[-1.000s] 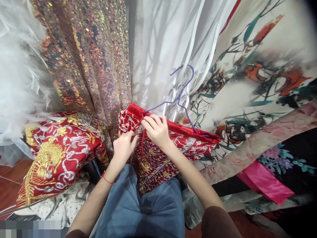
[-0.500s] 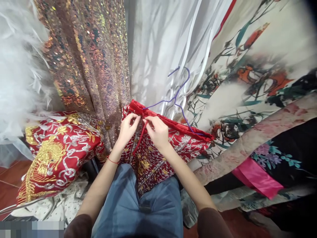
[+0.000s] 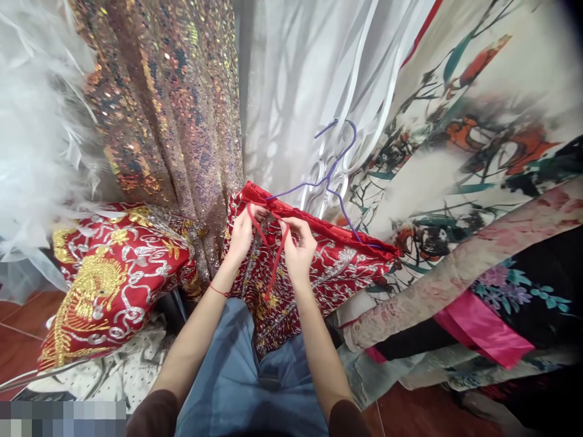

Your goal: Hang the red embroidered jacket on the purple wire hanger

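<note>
Between my hands runs a red drawstring (image 3: 276,267) at the waistband of a red skirt (image 3: 337,258) with silver and gold embroidery. My left hand (image 3: 243,233) pinches one part of the cord close to the waistband. With thumb and fingertips, my right hand (image 3: 299,246) pinches another part, and a loose end dangles below it over the embroidered cloth. A purple wire hanger (image 3: 328,177) sits in the skirt's top edge, its hook pointing up toward the white cloth. Whether the cord is knotted is too small to tell.
To the left lies another red embroidered piece (image 3: 113,279) on polka-dot fabric (image 3: 118,370). Behind hang a sequinned garment (image 3: 168,91), white feathery fabric (image 3: 40,121) and a white sheer garment (image 3: 282,91). Floral cloth (image 3: 455,152) and a pink ribbon (image 3: 487,328) are at the right.
My hands have moved apart, drawing the red cord into two visible strands. Half a second ago they were closer together at the waistband. The view has shifted slightly.
</note>
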A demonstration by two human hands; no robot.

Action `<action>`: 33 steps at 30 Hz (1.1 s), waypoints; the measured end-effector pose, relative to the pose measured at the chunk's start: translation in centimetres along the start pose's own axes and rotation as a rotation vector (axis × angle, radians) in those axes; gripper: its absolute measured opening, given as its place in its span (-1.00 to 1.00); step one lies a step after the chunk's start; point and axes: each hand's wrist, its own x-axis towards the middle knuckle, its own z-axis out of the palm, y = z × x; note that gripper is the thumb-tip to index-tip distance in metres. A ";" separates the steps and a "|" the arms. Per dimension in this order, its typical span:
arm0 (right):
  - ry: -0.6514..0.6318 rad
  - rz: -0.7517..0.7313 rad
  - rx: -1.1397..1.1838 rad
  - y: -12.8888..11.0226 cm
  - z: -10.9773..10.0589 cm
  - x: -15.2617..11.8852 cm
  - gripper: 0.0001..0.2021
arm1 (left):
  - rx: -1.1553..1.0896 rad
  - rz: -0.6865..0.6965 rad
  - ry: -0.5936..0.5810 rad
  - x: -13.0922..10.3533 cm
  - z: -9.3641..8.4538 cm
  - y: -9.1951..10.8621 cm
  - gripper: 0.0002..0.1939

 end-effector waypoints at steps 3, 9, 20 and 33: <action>-0.003 0.005 0.004 -0.1 0.4 0.1 -0.85 | -0.174 -0.111 -0.075 0.5 -0.5 0.4 -0.52; -0.013 -0.037 0.004 -0.3 1.4 -0.5 -0.85 | -0.144 -0.257 -0.150 0.9 -1.3 1.6 -0.45; -0.154 -0.018 -0.197 0.0 2.9 -1.8 -0.84 | -0.001 -0.176 -0.292 0.3 -2.2 2.8 -0.72; -0.111 0.059 -0.401 -1.4 1.4 -4.3 -0.74 | 0.051 -0.169 -0.455 -1.1 -2.2 2.8 -0.74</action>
